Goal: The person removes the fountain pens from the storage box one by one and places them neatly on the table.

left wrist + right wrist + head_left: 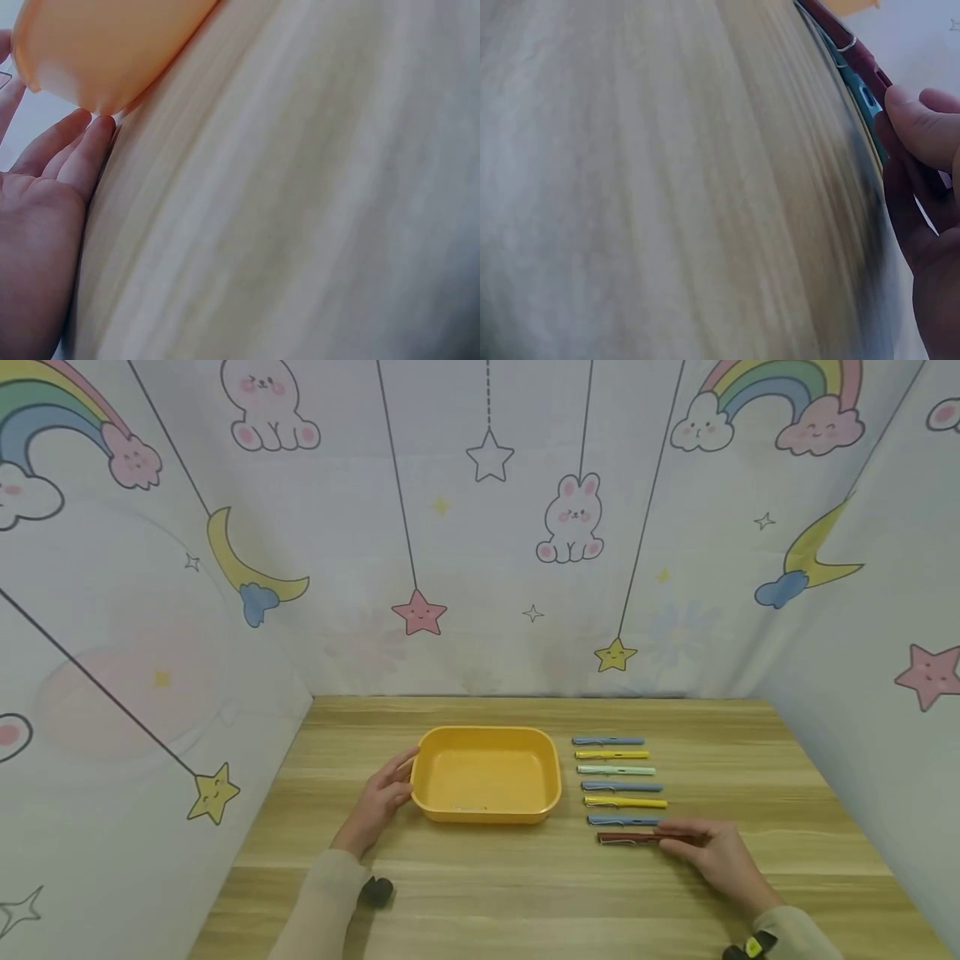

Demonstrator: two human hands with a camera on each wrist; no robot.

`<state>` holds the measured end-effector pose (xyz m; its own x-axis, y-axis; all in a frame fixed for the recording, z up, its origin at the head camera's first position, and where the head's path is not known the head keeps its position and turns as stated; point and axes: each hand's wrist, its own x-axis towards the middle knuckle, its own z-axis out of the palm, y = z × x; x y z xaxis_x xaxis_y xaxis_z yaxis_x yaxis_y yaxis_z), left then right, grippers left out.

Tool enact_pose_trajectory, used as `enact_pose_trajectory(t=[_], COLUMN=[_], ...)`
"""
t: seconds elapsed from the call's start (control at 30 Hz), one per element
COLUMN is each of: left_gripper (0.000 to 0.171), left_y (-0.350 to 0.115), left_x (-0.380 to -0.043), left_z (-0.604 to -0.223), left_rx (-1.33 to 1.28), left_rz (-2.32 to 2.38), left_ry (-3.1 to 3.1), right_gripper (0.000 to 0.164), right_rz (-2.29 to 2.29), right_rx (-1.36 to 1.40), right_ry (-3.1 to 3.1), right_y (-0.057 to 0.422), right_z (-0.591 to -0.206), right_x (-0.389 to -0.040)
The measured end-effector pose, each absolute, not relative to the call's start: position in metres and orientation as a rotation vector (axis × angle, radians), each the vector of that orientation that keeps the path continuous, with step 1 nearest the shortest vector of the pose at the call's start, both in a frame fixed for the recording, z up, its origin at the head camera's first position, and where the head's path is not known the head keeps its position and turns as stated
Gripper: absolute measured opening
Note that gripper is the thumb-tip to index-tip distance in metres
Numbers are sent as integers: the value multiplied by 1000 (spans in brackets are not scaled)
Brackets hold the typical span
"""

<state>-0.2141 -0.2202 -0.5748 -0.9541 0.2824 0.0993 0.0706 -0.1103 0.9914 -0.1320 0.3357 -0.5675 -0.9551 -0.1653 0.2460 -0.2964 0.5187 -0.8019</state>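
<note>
My right hand pinches a dark red pen between thumb and fingers near its right end. The right wrist view shows the thumb on top of that pen, with a blue pen just behind it. At the left side of a yellow plastic bin, my left hand rests its fingers against the wall and rim. In the left wrist view, extended fingertips touch the lower wall of the bin.
Beyond the dark red pen lie several clipped pens in a row: blue, yellow, pale green and more blue and yellow ones. They sit right of the bin on a wood-grain table. A printed curtain encloses the back and sides.
</note>
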Motion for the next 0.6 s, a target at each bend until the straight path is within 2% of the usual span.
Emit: enact_pose_trajectory(t=[0.6], left_gripper=[66], left_y=[-219], left_x=[-214], left_z=[-574], left_rx=[406], left_rz=[2220], left_ry=[1976], right_gripper=[31], right_rz=[1083], right_rx=[594], right_ry=[-2574], right_y=[326], right_z=[-575], right_x=[-138])
